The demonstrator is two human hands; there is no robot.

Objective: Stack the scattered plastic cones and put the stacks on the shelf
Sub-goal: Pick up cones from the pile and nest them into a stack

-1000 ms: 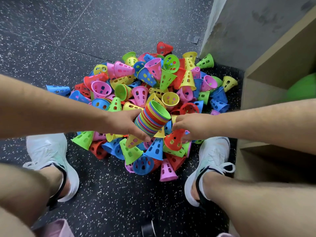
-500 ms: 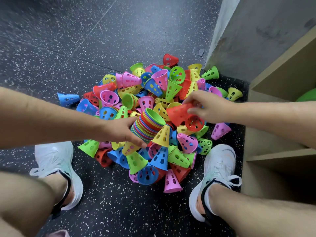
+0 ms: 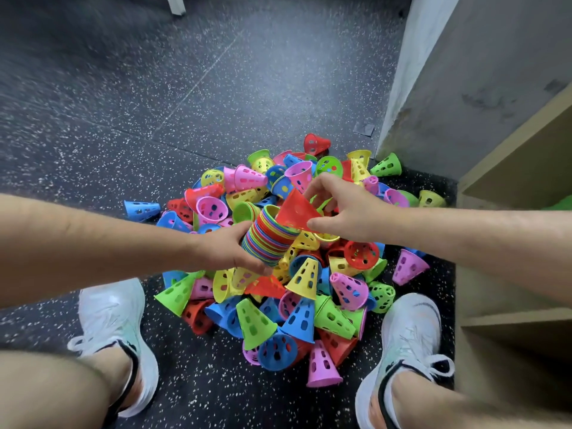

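Observation:
A heap of perforated plastic cones (image 3: 297, 292) in red, blue, green, yellow and pink lies on the dark speckled floor between my feet. My left hand (image 3: 229, 249) grips a tilted stack of nested multicoloured cones (image 3: 269, 239) above the heap. My right hand (image 3: 343, 209) pinches a single red cone (image 3: 294, 210), whose wide end meets the open top of the stack. The wooden shelf (image 3: 507, 181) stands at the right edge.
A grey wall (image 3: 464, 72) rises behind the heap at the right. My white shoes (image 3: 114, 329) (image 3: 408, 342) flank the heap. A green object (image 3: 560, 204) shows inside the shelf. A lone blue cone (image 3: 142, 209) lies left of the heap.
My right hand lifted a red cone out of the heap and carried it left to the top of the stack. The left hand raised the stack slightly. The camera tilted up.

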